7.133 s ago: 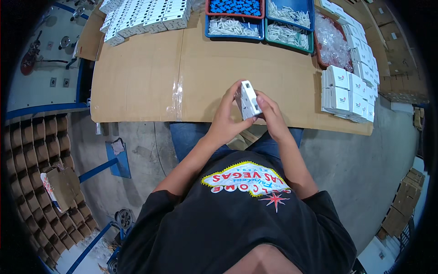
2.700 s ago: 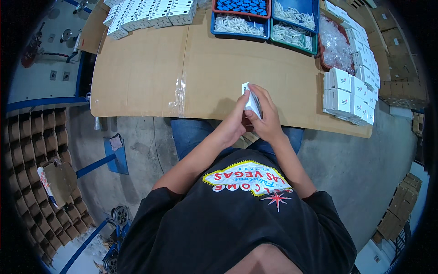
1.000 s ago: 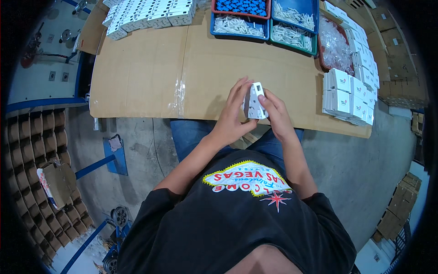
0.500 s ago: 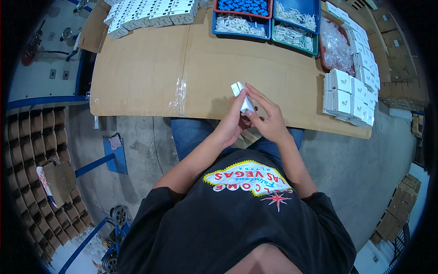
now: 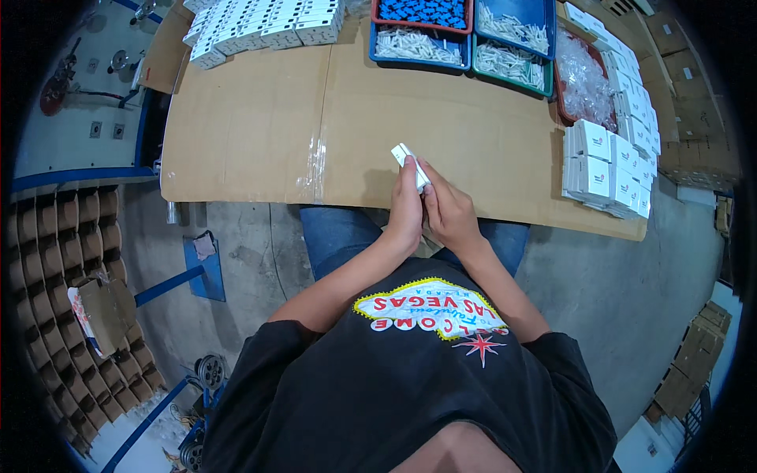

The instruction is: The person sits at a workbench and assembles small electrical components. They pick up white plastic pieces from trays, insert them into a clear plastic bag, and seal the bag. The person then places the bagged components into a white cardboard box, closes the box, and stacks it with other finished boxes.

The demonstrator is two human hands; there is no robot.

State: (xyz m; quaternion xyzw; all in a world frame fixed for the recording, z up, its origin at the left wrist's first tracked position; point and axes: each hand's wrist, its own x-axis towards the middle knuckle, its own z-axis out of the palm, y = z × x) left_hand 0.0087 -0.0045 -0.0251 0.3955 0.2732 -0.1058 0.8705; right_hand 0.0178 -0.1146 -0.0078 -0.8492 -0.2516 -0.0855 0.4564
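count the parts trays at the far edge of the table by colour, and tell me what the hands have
blue trays: 2, one with blue parts, one with white parts
green trays: 1, with white parts
red trays: 1, with clear bags
total: 4 trays
Left hand and right hand share 1 small white box.

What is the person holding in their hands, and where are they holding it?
A small white cardboard box, held by its lower end between the left hand and right hand; its upper end sticks out free.
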